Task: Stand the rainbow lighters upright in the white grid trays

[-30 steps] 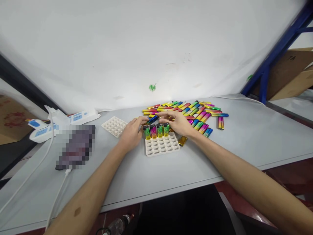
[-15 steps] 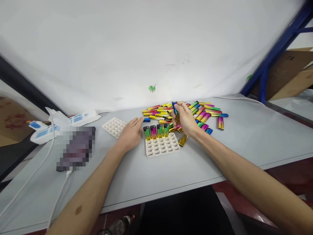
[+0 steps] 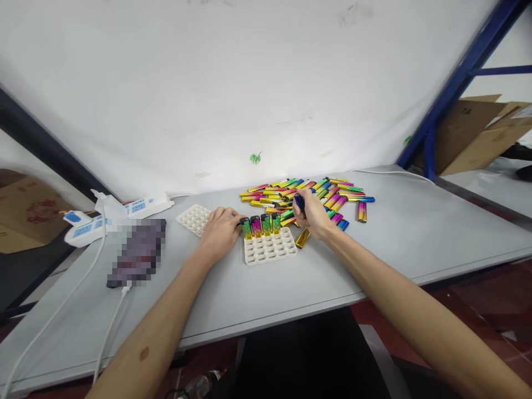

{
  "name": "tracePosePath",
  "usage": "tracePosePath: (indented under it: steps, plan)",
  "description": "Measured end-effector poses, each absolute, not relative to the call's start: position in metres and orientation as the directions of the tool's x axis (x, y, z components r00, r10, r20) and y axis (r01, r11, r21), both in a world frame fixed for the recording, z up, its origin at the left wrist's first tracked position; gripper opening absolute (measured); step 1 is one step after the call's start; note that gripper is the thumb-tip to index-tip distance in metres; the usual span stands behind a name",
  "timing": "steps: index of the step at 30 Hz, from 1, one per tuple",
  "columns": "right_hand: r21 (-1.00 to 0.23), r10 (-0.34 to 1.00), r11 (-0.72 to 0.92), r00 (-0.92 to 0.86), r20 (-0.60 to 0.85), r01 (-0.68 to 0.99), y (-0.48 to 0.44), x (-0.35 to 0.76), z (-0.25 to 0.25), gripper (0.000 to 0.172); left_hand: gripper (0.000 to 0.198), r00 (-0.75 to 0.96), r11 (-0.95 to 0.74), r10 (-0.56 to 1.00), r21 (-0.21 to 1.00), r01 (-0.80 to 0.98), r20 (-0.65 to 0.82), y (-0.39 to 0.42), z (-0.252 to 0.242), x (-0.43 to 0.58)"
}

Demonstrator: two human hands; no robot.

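Note:
My left hand (image 3: pixel 220 233) is just left of a white tray (image 3: pixel 272 256) with rows of slots. Its fingers are curled round a lighter, of which only a dark end shows at the fingertips. Several lighters (image 3: pixel 266 224) with black tops, green-yellow and pink-yellow, stand upright along the tray's back row. My right hand (image 3: pixel 313 215) is closed round a dark blue lighter (image 3: pixel 299 201), held tilted at the near side of a pile of shiny multicoloured lighters (image 3: pixel 286 192). A gold lighter (image 3: pixel 303 238) lies beside the tray's right edge.
A second white tray (image 3: pixel 193 217) lies behind my left hand. Farther left are a blurred-out device (image 3: pixel 139 252) on a white cable and power strips (image 3: pixel 143 205). A lone pink-gold lighter (image 3: pixel 362 211) lies right of the pile. A wall (image 3: pixel 187 111) backs the table.
The blue lighter by my left fingertips is gone from its place at the pile, and those fingers have curled in. My right hand has turned its lighter and lowered it slightly. The view has shifted.

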State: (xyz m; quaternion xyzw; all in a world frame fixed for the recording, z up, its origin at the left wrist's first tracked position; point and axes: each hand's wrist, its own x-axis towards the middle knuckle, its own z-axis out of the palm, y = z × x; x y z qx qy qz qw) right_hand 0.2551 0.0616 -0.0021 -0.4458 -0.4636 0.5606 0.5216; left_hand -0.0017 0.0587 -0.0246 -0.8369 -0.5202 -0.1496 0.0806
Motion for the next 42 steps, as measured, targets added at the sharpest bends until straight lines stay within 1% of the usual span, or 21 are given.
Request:
tracePosePath:
  steps: [5,12,19,22,26,29,33,35,39,42]
  plan:
    - [-0.985,1.0,0.002,-0.024,0.006,-0.171,0.054,0.257,-0.003,0.049,0.036,0.4,-0.431,0.85,0.017,0.902,0.342,0.054,-0.022,0.0]
    - [-0.982,1.0,-0.008,-0.012,-0.006,-0.187,0.052,0.257,-0.003,0.056,0.04,0.382,-0.411,0.851,0.005,0.912,0.36,0.055,-0.024,0.0]
    - [-0.973,0.999,-0.037,-0.045,-0.028,-0.23,0.051,0.257,0.0,0.051,0.039,0.289,-0.331,0.852,0.022,0.943,0.436,0.055,-0.021,0.002]
    - [-0.976,1.0,-0.018,-0.025,-0.013,-0.215,0.052,0.257,-0.002,0.051,0.039,0.24,-0.296,0.853,0.051,0.954,0.464,0.053,-0.016,0.003]
    - [-0.983,0.996,0.082,-0.008,0.084,-0.167,0.056,0.258,-0.005,0.045,0.041,0.151,-0.233,0.861,0.113,0.966,0.485,0.05,-0.011,0.003]
    - [-0.985,0.991,0.122,-0.043,0.128,-0.119,0.059,0.261,-0.007,0.041,0.041,0.073,-0.169,0.876,0.161,0.972,0.477,0.048,-0.01,0.001]
    - [-0.974,0.965,0.227,-0.137,0.222,0.019,0.06,0.267,-0.007,0.036,0.041,0.008,-0.116,0.891,0.21,0.971,0.455,0.047,-0.008,-0.002]
    - [-0.973,0.96,0.231,-0.171,0.224,0.023,0.06,0.268,-0.008,0.033,0.04,-0.006,-0.108,0.893,0.227,0.968,0.449,0.046,-0.006,-0.002]
    - [-0.986,0.964,0.168,-0.207,0.168,-0.017,0.06,0.267,-0.011,0.035,0.038,-0.037,-0.106,0.895,0.292,0.95,0.444,0.044,-0.002,-0.001]
    - [-0.986,0.964,0.167,-0.213,0.158,0.024,0.061,0.265,-0.012,0.036,0.036,-0.045,-0.119,0.893,0.332,0.936,0.448,0.043,0.0,0.0]
